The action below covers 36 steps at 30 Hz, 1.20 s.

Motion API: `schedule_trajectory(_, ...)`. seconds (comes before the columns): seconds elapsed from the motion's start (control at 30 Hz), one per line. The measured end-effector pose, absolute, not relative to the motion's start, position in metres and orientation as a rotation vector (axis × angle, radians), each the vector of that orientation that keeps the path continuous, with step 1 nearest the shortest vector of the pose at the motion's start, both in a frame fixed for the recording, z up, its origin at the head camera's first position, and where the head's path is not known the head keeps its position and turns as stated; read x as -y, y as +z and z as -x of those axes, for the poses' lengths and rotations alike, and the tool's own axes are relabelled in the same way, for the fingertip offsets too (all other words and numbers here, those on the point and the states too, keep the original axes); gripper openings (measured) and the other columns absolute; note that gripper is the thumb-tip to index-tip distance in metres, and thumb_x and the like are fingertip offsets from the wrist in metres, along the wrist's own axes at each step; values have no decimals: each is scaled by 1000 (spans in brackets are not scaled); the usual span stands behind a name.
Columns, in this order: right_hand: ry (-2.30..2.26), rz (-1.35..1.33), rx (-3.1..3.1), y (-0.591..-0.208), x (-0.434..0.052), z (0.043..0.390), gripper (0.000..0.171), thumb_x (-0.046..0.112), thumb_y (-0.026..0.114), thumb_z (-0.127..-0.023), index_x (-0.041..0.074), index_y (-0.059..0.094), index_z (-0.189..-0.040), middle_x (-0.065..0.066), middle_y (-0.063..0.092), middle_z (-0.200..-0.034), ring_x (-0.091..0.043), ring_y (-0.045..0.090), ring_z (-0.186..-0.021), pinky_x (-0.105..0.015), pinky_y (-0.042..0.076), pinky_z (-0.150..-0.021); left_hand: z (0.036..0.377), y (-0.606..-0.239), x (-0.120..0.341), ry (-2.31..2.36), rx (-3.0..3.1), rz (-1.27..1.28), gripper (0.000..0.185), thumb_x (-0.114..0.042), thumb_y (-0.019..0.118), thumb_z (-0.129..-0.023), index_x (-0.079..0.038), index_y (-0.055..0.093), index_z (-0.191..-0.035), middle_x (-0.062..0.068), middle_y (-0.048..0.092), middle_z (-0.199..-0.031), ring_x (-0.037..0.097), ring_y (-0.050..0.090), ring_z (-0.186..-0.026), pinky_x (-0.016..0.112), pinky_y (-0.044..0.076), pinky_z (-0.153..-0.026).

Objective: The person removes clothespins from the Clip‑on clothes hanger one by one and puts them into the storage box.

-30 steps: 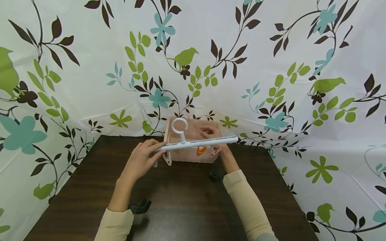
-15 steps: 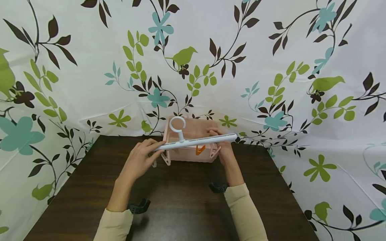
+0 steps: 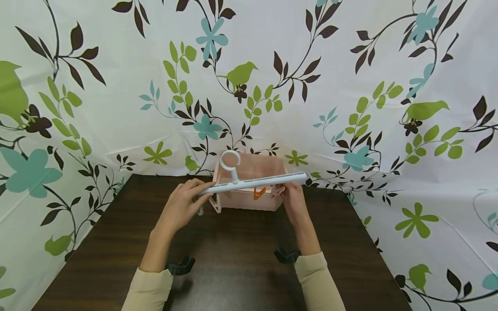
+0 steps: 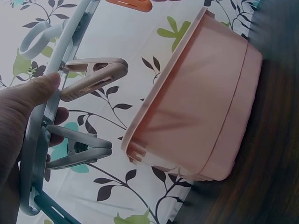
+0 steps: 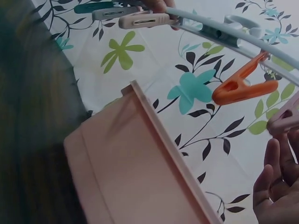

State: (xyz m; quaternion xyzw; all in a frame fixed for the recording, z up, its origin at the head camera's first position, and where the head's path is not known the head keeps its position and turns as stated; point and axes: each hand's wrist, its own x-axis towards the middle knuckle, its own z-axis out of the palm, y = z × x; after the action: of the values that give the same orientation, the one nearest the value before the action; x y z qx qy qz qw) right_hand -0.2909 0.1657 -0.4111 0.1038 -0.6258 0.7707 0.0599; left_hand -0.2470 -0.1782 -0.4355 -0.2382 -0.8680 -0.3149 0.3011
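My left hand (image 3: 182, 208) grips the left end of a white clip hanger (image 3: 256, 182), thumb along the bar. Its round hook (image 3: 230, 160) points up. Several clothespins hang from the bar: a beige one (image 4: 96, 77), a grey one (image 4: 81, 147), a teal one (image 4: 53, 207), an orange one (image 5: 243, 84) and a pink one (image 5: 286, 114). At the right end my right hand (image 3: 295, 203) holds the pink clothespin; its thumb and index finger lie past the edge of the right wrist view, while the other fingers curl loosely beneath.
A pink plastic basket (image 3: 249, 202) stands behind and below the hanger, near the back of the dark wooden table (image 3: 233, 250). A white curtain (image 3: 128, 108) with leaves and birds rises behind and at both sides.
My right hand has come down from over the basket to the bar's right end and taken the pink clothespin, which has tilted. The left hand and hanger stay nearly still.
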Motion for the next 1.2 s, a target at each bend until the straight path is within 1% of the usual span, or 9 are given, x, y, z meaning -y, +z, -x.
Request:
schedule_trajectory(0.07,2341,-304,1891,-416,-167,290,42,20,51,-114,8,68,-78,-5,71,-80,-18,67,-72,-32,54,-83,247,-436,178,-830,2305,631,41,-21,81,-98,-20,75,-139,0,72,-112,20,62,-92,43,45,-83)
schedule_trajectory(0.17,2346,-286,1901,-423,-169,289,36,23,54,-113,10,70,-83,-2,72,-83,-17,67,-79,-32,51,-84,247,-436,178,-826,2308,627,41,-21,82,-97,-20,76,-138,1,72,-114,20,62,-92,44,46,-84)
schedule_trajectory(0.23,2365,-327,1901,-427,-170,288,37,27,53,-114,11,71,-85,-2,73,-86,-17,68,-84,-32,51,-86,247,-437,178,-824,2310,625,41,-21,82,-97,-19,76,-137,2,72,-114,21,62,-91,45,46,-85)
schedule_trajectory(0.4,2419,-538,1875,-437,-174,284,42,28,40,-117,11,75,-101,-3,76,-99,-18,71,-99,-33,55,-94,248,-438,179,-821,2319,620,40,-22,82,-97,-18,76,-137,3,72,-114,21,63,-91,44,46,-84)
schedule_trajectory(0.5,2444,-612,1851,-441,-175,281,40,28,37,-117,13,74,-112,-2,77,-103,-17,72,-104,-32,54,-96,248,-439,179,-818,2318,617,40,-23,81,-98,-18,76,-137,2,72,-114,20,63,-92,44,46,-84)
schedule_trajectory(0.63,2424,-671,1819,-444,-177,278,36,26,38,-116,13,71,-120,0,75,-104,-15,70,-103,-30,53,-95,248,-438,180,-822,2312,617,39,-23,81,-98,-18,77,-136,3,72,-113,21,63,-93,44,47,-83)
schedule_trajectory(0.8,2374,-784,1761,-449,-177,273,30,15,42,-113,12,68,-129,1,69,-109,-13,68,-103,-28,54,-93,248,-439,180,-829,2303,620,40,-20,82,-97,-20,76,-137,3,73,-112,20,64,-92,44,47,-83)
schedule_trajectory(1.03,2288,-763,1817,-452,-174,269,21,4,55,-109,8,67,-126,3,73,-109,-10,69,-103,-25,56,-91,249,-441,180,-825,2296,621,43,-18,83,-95,-22,76,-137,1,73,-112,19,63,-92,43,46,-83)
schedule_trajectory(1.2,2253,-637,1860,-448,-172,265,20,3,63,-106,12,72,-121,2,76,-108,-13,74,-105,-24,57,-88,251,-439,180,-827,2295,625,41,-18,82,-96,-19,76,-137,2,73,-112,20,63,-93,44,46,-83)
